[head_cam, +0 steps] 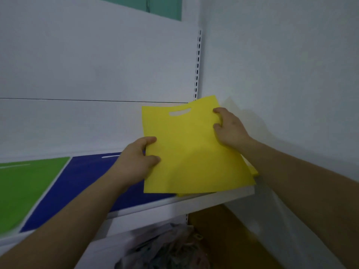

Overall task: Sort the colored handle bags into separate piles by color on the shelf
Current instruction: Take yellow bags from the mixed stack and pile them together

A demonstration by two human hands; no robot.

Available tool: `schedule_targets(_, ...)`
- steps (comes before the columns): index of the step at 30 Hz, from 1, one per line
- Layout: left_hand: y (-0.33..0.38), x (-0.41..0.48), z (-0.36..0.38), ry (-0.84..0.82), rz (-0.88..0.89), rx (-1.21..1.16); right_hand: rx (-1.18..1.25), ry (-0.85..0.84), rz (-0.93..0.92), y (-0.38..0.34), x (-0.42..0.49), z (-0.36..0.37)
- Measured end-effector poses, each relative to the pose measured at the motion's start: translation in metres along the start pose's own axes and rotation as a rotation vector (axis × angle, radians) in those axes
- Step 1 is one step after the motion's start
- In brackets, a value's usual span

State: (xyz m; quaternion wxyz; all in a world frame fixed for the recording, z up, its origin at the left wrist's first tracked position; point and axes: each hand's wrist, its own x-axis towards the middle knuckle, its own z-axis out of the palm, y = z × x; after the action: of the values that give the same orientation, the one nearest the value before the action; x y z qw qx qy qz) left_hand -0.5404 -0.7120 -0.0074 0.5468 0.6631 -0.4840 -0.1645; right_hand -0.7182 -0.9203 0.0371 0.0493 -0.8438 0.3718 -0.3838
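The yellow handle bag (194, 150) is flat, thin and plain, with an oval cut-out handle near its top edge. It is held tilted above the right end of the white shelf (194, 203), over other yellow bags (252, 169). The left hand (136, 162) pinches its left edge; the right hand (229, 127) grips its right edge. A blue bag (81, 183) and a green bag (23, 187) lie flat to the left.

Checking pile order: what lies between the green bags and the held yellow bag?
The blue bags, partly hidden by the left hand, in the head view.

Yellow bag (194, 152) matt, cloth-like (non-woven look); shelf (174, 205) smooth white, painted.
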Motion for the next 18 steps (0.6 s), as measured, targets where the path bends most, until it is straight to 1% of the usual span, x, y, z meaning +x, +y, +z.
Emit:
schedule_targets(4, 0.005, 0.006, 0.016, -0.011, -0.035, 0.194, -0.093, -0.141, -0.032, 0.014, 0.02, 0.022)
schedule_targets(9, 0.003, 0.009, 0.035, -0.097, -0.128, 0.503, -0.27, -0.282, -0.039, 0.027, 0.028, 0.046)
schedule_targets(13, -0.001, 0.006, 0.044, -0.136, -0.196, 0.611, -0.362, -0.365, -0.039, 0.033, 0.023, 0.056)
schedule_targets(18, -0.003, 0.002, 0.046, -0.126, -0.203, 0.713, -0.454, -0.488, -0.048, 0.038, 0.015, 0.059)
